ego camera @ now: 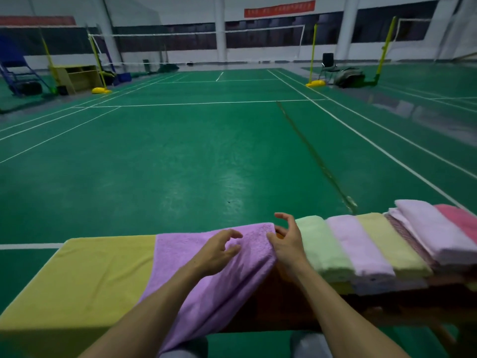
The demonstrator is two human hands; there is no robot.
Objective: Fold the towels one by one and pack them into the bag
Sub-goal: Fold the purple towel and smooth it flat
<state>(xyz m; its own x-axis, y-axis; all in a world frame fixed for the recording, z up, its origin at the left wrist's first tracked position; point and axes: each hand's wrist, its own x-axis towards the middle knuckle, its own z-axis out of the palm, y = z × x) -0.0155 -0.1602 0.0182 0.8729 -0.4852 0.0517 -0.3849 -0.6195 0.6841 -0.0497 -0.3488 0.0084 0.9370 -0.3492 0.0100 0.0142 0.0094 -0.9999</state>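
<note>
Place: a sports hall with a green floor [180,151] and white lines on it.
Bench: a dark wooden bench [278,306] runs across the bottom of the view, with towels all along it.
Purple towel: the purple towel [232,280] lies spread flat in the middle of the bench, and its near end hangs down over the front edge.
Left hand: the left hand [219,251] is over the middle of the purple towel; its fingers [233,249] are loosely bent and let go, holding nothing (I cannot tell if they touch the cloth).
Right hand: the right hand [286,241] is at the right edge of the purple towel; its thumb is at that edge, and its fingers are spread and lifted, holding nothing.
Left side: a big yellow towel [90,275] lies spread flat, touching the purple one.
Right side: folded towels lie side by side in a row: a green towel [320,246], a pale purple towel [358,246], then a small yellow towel [389,241].
Far right: a pink pile [433,228] of folded towels, with a dark pink towel [462,218] beside it.
Far away: a net [196,34] on yellow poles and a black chair [327,63].
</note>
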